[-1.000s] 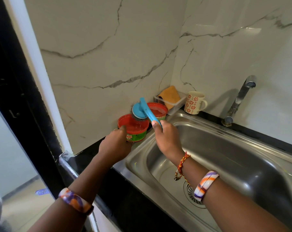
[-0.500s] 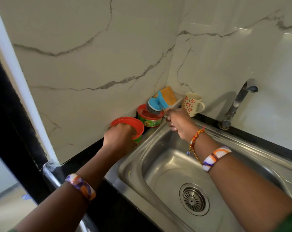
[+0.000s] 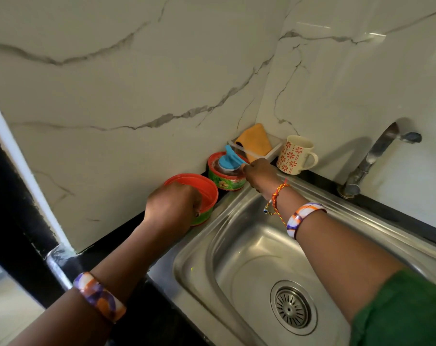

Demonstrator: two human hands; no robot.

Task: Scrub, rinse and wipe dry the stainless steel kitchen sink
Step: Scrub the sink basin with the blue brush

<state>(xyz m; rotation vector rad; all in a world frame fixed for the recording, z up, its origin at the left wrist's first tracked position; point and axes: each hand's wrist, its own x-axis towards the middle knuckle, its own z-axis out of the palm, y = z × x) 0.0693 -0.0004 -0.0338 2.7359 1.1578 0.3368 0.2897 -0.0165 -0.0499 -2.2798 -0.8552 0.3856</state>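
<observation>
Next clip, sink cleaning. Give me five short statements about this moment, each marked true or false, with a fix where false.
1. The right hand holds the blue-handled scrubber with its head in the green tub. True.
2. The left hand lies flat inside the sink. False: it grips the red-rimmed container on the counter beside the sink.
3. Water is running from the tap. False: no stream shows and the basin looks dry.
4. A patterned mug stands on the counter between the tap and the orange cloth. True.
5. The orange cloth is lying over the drain. False: it sits in a clear tray in the corner, and the drain is uncovered.
</observation>
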